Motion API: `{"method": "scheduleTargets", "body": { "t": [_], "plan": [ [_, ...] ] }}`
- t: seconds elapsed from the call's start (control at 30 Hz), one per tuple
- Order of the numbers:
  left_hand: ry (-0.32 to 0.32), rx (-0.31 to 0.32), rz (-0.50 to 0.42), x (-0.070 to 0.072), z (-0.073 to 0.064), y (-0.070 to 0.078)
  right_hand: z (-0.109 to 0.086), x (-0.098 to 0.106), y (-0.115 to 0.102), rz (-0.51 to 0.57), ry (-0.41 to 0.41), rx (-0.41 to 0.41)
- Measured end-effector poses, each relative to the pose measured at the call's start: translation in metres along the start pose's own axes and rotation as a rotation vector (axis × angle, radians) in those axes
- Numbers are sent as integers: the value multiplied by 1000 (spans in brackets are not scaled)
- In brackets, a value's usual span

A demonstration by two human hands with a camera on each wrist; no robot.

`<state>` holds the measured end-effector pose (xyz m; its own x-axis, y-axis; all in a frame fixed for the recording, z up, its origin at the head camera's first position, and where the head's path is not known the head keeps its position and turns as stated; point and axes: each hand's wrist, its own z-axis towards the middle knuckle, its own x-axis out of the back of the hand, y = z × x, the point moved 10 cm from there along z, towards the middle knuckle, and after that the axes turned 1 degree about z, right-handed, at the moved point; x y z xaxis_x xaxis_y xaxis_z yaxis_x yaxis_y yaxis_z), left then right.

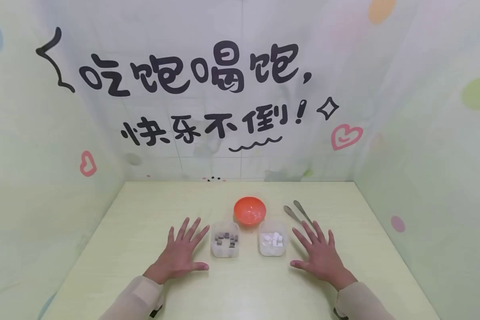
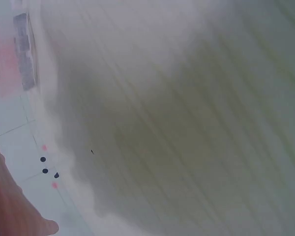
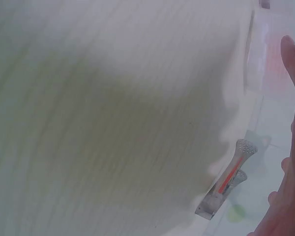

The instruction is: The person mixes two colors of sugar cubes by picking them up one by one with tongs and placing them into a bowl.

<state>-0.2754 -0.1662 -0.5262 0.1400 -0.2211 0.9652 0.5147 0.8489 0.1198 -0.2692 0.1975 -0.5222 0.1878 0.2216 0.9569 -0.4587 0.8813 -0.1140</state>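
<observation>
My left hand (image 1: 180, 253) is spread with straight fingers just left of a clear plastic container (image 1: 225, 252) of small grey-brown cubes (image 1: 226, 236). My right hand (image 1: 322, 255), fingers likewise spread, is to the right of a second clear container (image 1: 272, 252) with white cubes (image 1: 278, 239). Neither hand holds anything. An orange bowl (image 1: 250, 210) stands behind and between the containers. Beyond my right fingertips lie two metal utensils (image 1: 291, 214), side by side; their patterned ends show in the right wrist view, and their near ends are hidden behind the hand.
The pale wood-grain table (image 1: 240, 289) fills the lower part of the head view. A printed backdrop (image 1: 208, 164) with black lettering rises at its back edge, and pale curtains (image 1: 436, 178) hang on both sides.
</observation>
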Motion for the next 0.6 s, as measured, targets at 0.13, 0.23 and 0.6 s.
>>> {"method": "scheduleTargets", "body": {
  "t": [0.13,0.23,0.6],
  "plan": [
    [26,-6,2,2,0,0,1,1,1,-8,20,11],
    [33,-3,16,2,0,-1,1,1,2,-9,35,19],
    [25,7,-4,15,3,3,0,2,4,12,39,8]
  ]
}}
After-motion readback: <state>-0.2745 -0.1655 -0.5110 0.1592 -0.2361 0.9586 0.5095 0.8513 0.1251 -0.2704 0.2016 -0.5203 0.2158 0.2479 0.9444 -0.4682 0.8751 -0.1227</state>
